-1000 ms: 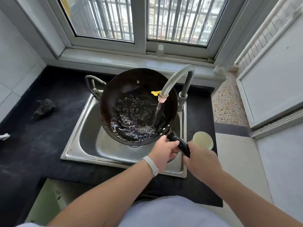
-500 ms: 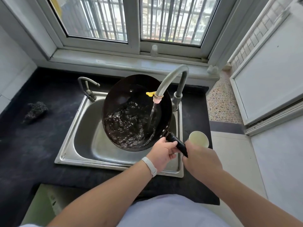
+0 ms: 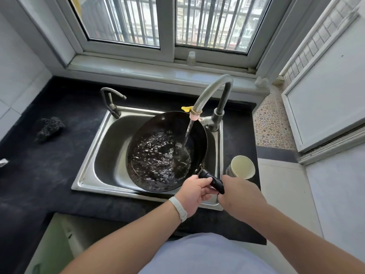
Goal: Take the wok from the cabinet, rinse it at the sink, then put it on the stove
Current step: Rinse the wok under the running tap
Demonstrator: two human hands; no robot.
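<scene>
On the far left of the black stone countertop (image 3: 39,175) we see a dark, coarse scouring pad (image 3: 50,128), well apart from the steel sink (image 3: 88,175). A small slim tap (image 3: 110,97) stands at the sink's back left corner.

The left hand (image 3: 194,192), with a pale wristband (image 3: 178,208), is curled tight around the near part of the wok's black handle (image 3: 212,179), thumb on top and fingers folded under it. Just to its right, the right hand (image 3: 240,191) closes over the tail end of the same handle. Its back faces us and its fingers are tucked out of view beneath.

The wok (image 3: 167,151) lies ahead and to the left of both hands, over the sink basin, tilted so its far rim rides higher than the near one. Its handle angles back towards the sink's front right corner. It is round, deep and dark, its inside glossy with churning water.

A tall, curved, matte grey faucet (image 3: 209,93) arches over it, and its stream (image 3: 188,133) strikes the wok's right inner wall. A small yellow piece (image 3: 186,108) shows beside the spout.

Right of the sink, a pale round cup (image 3: 242,167) stands on the countertop, just beyond the right hand.
</scene>
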